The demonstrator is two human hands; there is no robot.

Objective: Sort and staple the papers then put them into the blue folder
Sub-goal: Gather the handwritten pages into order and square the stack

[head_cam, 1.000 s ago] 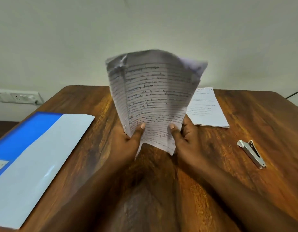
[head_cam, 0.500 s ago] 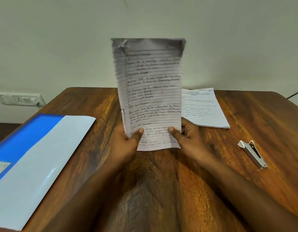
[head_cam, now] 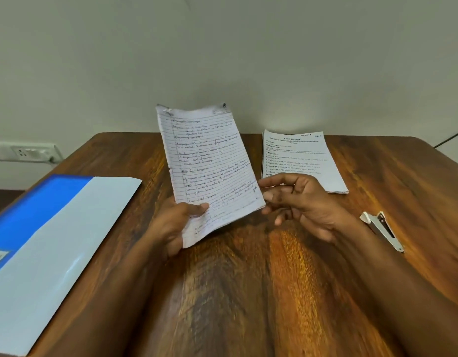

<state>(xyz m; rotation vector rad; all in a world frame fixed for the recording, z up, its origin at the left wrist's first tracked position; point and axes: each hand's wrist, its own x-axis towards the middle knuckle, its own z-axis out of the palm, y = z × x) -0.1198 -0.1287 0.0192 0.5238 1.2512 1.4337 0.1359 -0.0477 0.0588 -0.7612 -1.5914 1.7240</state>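
bare wooden table [head_cam: 248, 292] lies open at six o'clock between the forearms, while the blue folder [head_cam: 42, 240] blocks nine o'clock, the printed sheets [head_cam: 300, 161] sit at one o'clock, and the stapler [head_cam: 382, 230] at three o'clock.

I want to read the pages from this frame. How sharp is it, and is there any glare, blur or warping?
Head view: the handwritten papers are soft, their lines legible only as strokes; the printed sheets show a readable heading but smeared body text. The forearms and near table are streaked with blur. A glare streak lies on the folder. Wide-angle distortion bows the table's far edge.
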